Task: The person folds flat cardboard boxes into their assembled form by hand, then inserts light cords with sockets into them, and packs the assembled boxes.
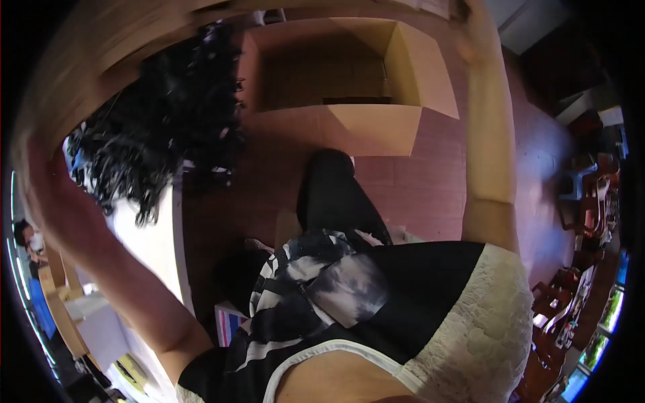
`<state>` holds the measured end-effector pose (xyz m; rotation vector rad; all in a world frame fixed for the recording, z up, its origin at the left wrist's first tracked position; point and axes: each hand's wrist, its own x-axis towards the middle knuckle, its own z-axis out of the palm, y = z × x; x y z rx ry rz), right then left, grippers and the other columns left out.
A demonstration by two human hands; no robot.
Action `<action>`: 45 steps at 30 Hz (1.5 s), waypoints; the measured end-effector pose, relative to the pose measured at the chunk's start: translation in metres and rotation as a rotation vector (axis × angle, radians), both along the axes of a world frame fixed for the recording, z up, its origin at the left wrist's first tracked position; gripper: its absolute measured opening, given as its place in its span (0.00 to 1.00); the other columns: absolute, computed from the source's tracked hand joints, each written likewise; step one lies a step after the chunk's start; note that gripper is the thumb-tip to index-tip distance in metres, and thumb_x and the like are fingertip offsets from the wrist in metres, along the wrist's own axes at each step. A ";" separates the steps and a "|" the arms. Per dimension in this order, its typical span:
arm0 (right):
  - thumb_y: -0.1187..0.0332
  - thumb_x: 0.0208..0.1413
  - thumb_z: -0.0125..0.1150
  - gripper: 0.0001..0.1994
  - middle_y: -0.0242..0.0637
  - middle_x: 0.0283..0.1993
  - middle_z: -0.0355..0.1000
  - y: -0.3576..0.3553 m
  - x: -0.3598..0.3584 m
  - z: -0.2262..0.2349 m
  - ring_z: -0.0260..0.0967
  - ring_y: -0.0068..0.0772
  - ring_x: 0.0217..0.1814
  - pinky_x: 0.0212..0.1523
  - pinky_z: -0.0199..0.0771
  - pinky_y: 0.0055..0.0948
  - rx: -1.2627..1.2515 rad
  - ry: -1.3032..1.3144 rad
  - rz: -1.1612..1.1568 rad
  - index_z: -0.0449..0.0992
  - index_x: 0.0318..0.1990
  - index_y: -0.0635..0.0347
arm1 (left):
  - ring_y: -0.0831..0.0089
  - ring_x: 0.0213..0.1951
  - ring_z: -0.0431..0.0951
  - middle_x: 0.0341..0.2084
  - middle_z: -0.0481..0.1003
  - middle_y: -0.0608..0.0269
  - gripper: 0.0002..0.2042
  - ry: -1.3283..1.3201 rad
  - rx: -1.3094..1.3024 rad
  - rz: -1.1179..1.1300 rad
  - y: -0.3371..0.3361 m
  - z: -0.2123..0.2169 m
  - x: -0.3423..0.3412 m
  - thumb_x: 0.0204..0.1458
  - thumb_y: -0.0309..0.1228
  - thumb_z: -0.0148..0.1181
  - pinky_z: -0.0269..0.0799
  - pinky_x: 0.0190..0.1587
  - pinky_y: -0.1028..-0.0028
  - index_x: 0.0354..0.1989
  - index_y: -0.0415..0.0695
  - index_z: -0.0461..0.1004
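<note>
Both my arms are raised around a cardboard box (148, 30), tilted and blurred along the upper edge of the view. My left hand (40, 151) is against its left side; motion smears the fingers. My right hand (470, 37) grips its far right end, partly cut off by the picture's rim. Below the box, a large tangled heap of small black curled pieces (168, 114) lies on and above a white tabletop (168, 235). Their exact kind cannot be made out.
A cardboard box with open flaps (376, 127) stands on the reddish-brown floor (430, 181) ahead of me. Another person (33, 238) is at the far left, near cartons (60, 309). Stools and chairs (584, 191) line the right side.
</note>
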<state>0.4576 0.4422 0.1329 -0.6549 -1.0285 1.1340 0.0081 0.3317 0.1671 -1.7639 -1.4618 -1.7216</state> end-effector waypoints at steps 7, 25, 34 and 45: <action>0.58 0.47 0.62 0.25 0.37 0.50 0.67 -0.030 0.054 -0.158 0.62 0.27 0.53 0.55 0.58 0.30 -0.338 -0.167 -0.464 0.68 0.49 0.64 | 0.74 0.41 0.71 0.39 0.72 0.57 0.21 -0.692 -0.290 -0.500 0.075 -0.120 0.101 0.44 0.31 0.64 0.64 0.47 0.77 0.45 0.32 0.68; 0.53 0.44 0.64 0.30 0.40 0.52 0.66 0.030 0.031 -0.348 0.58 0.31 0.57 0.60 0.50 0.29 -0.776 -0.530 -0.323 0.67 0.51 0.64 | 0.73 0.47 0.67 0.45 0.69 0.59 0.25 -0.926 -0.911 -0.363 0.165 -0.373 0.077 0.43 0.37 0.65 0.59 0.52 0.74 0.47 0.36 0.66; 0.53 0.44 0.64 0.30 0.40 0.52 0.67 0.077 0.012 -0.454 0.60 0.30 0.56 0.57 0.54 0.28 -0.871 -0.555 -0.152 0.66 0.51 0.65 | 0.69 0.48 0.66 0.43 0.69 0.56 0.33 -0.850 -1.234 -0.121 0.196 -0.486 0.038 0.39 0.47 0.66 0.57 0.54 0.72 0.49 0.37 0.63; 0.45 0.41 0.64 0.48 0.51 0.62 0.54 0.096 -0.021 -0.518 0.52 0.42 0.63 0.62 0.50 0.34 -1.106 -0.613 -0.192 0.48 0.62 0.68 | 0.64 0.58 0.57 0.55 0.61 0.54 0.38 -0.788 -1.631 -0.116 0.235 -0.537 0.016 0.41 0.51 0.61 0.49 0.58 0.62 0.57 0.41 0.56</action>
